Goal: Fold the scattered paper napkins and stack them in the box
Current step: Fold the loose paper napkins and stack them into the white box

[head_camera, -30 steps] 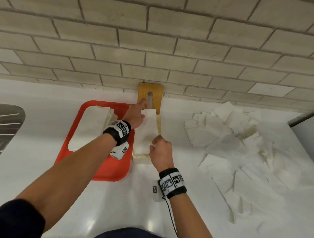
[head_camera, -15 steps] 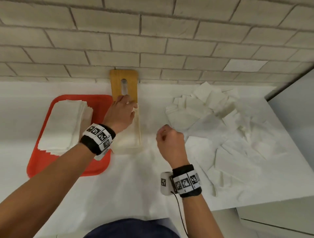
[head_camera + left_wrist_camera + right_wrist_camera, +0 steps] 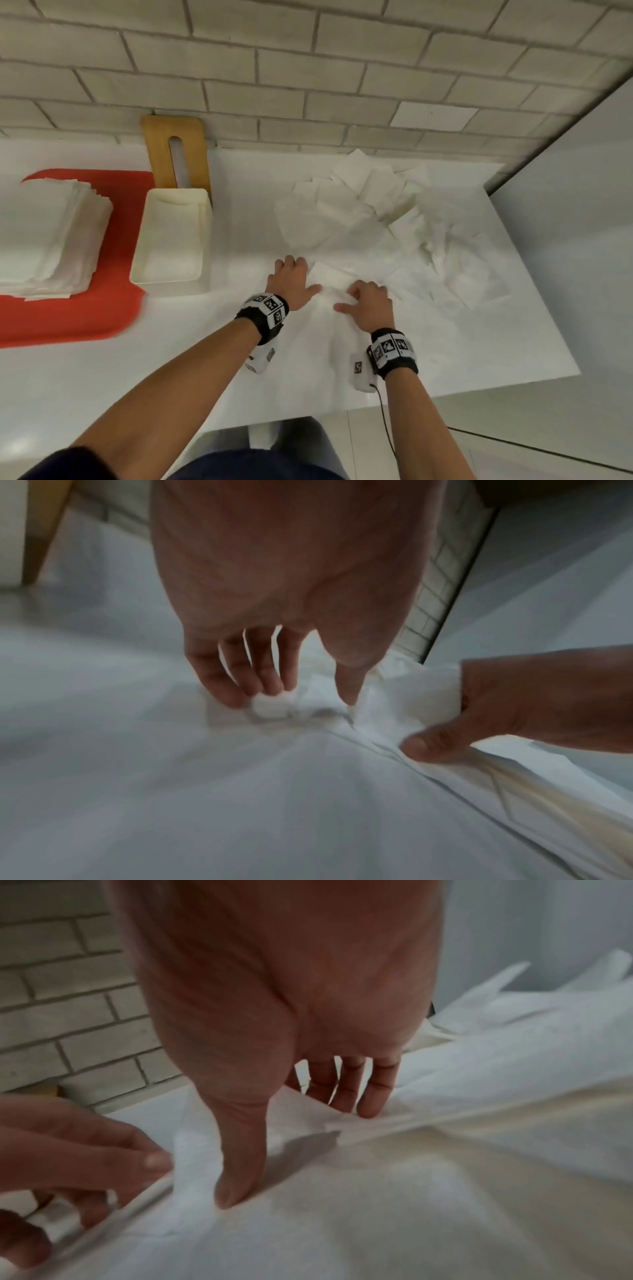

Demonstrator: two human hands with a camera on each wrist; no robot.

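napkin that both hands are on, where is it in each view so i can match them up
Head: the napkin is at centre, between the left hand and the right hand.
Left wrist: the napkin is right of centre, bunched between the two thumbs.
Right wrist: the napkin is at centre, between thumb and fingers.
Shared landmark: the brick wall, top in head, upper right in left wrist, upper left in right wrist.
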